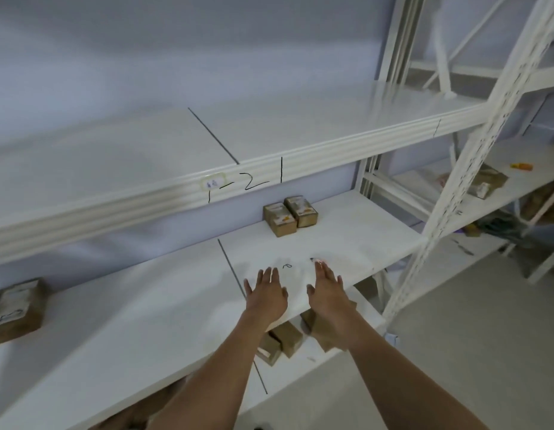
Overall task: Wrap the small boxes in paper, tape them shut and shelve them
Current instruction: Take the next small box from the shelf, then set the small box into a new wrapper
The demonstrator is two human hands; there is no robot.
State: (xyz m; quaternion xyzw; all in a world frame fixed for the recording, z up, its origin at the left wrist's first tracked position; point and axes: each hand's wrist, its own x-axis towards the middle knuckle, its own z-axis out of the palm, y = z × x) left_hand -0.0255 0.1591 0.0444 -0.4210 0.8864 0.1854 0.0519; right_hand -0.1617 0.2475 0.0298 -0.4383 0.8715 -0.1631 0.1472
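Both grips empty: left hand point(267, 293) and right hand point(327, 293) flat-fingered over white shelf point(145, 321); two wrapped boxes point(289, 215) at back, side by side.

Count from the head view: 2 hands, left hand point(266, 294) and right hand point(327, 293). 2 brown wrapped boxes point(289, 215) touching at 12 o'clock on the middle shelf point(145, 321). 1 larger brown parcel point(16, 308) at 9 o'clock. At least 3 boxes point(285, 339) on the shelf below, partly hidden by the arms, exact number unclear. 1 orange item point(522, 166) at 2 o'clock.
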